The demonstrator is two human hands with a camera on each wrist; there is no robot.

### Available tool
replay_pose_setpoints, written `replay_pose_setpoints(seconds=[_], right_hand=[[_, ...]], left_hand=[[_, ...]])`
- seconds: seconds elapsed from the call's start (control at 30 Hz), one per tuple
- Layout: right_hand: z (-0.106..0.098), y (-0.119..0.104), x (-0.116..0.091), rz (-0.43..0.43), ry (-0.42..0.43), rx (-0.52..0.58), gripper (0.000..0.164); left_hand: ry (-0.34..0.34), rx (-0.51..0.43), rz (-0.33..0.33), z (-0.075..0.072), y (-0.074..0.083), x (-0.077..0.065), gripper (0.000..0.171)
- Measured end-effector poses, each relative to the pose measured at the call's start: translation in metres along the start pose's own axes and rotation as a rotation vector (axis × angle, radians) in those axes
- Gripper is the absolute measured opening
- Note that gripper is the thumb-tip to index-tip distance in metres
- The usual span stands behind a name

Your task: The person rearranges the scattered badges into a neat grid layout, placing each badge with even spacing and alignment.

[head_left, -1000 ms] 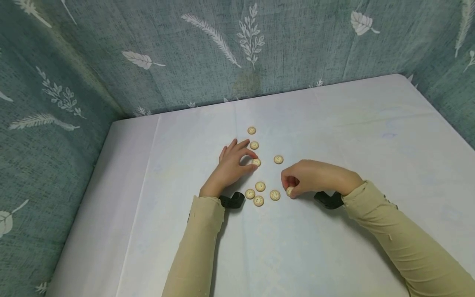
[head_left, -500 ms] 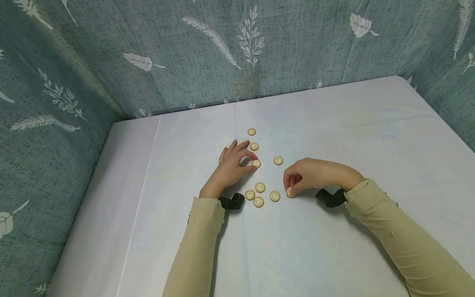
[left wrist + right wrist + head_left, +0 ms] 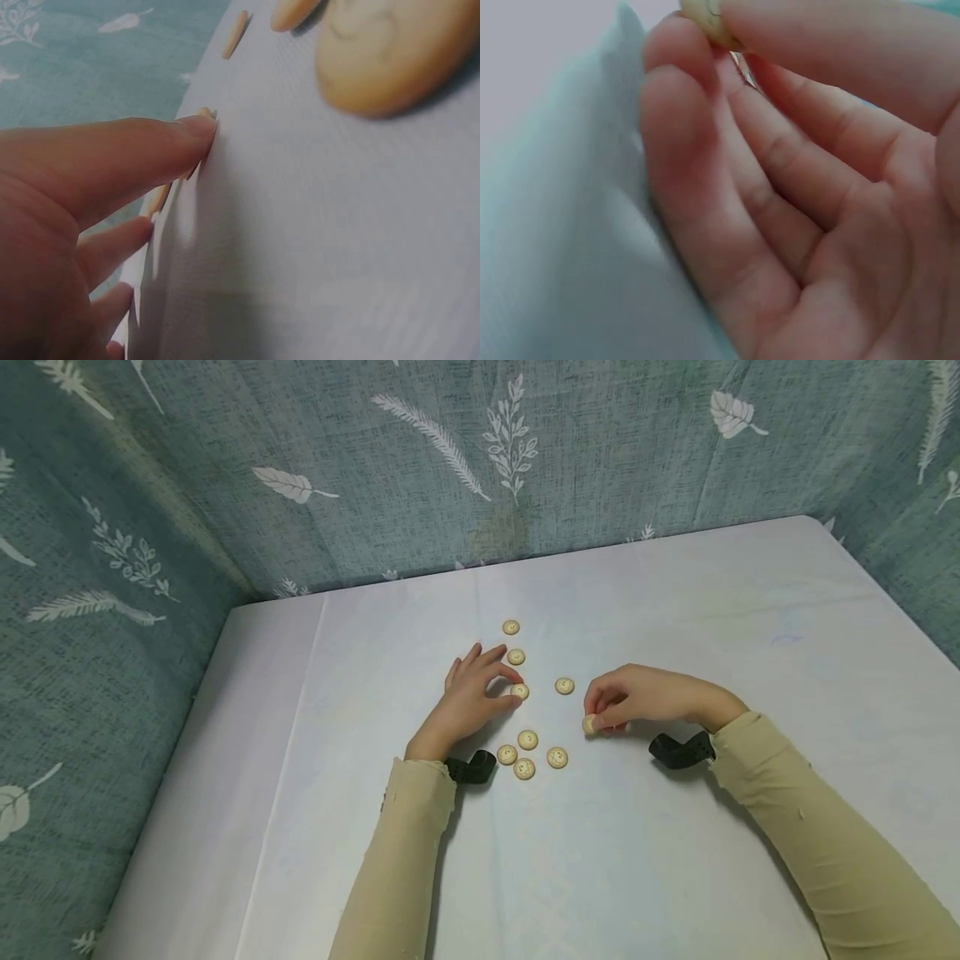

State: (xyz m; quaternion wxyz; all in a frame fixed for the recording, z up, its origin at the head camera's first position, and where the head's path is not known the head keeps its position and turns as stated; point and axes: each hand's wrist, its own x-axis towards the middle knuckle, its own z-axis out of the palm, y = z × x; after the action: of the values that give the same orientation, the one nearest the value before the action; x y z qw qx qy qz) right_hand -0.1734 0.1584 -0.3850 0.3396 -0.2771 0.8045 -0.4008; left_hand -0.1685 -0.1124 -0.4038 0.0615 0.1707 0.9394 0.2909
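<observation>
Right hand [image 3: 645, 695] pinches a disc [image 3: 589, 724]; only its wrist view shows the palm [image 3: 862, 262].

Left fingers [image 3: 510, 672] pinch a flat, round cream disc [image 3: 521, 692]; right fingers [image 3: 592, 697], a second disc [image 3: 588, 725].

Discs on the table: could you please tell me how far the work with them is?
Seemingly done: the farthest disc and second disc lie in a rough line. In hand: the left hand pinches the third disc of that line; the right hand pinches another disc. Probably left: the four near discs, which no hand touches. The lone disc between the hands could be either.
</observation>
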Motion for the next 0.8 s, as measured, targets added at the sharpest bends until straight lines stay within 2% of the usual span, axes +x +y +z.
replay_pose_setpoints(seconds=[0.27, 0.6, 0.8], right_hand=[[-0.008, 0.008, 0.003, -0.003, 0.105, 0.180, 0.023], [-0.016, 0.017, 0.010, 0.033, 0.172, 0.369, 0.031], [-0.022, 0.021, 0.017, 0.057, 0.276, 0.431, 0.035]], left_hand=[[-0.003, 0.002, 0.003, -0.001, 0.000, 0.001, 0.020], [0.005, -0.008, -0.001, -0.001, -0.001, 0.000, 0.019], [0.001, -0.014, -0.004, 0.000, 0.000, 0.000, 0.019]])
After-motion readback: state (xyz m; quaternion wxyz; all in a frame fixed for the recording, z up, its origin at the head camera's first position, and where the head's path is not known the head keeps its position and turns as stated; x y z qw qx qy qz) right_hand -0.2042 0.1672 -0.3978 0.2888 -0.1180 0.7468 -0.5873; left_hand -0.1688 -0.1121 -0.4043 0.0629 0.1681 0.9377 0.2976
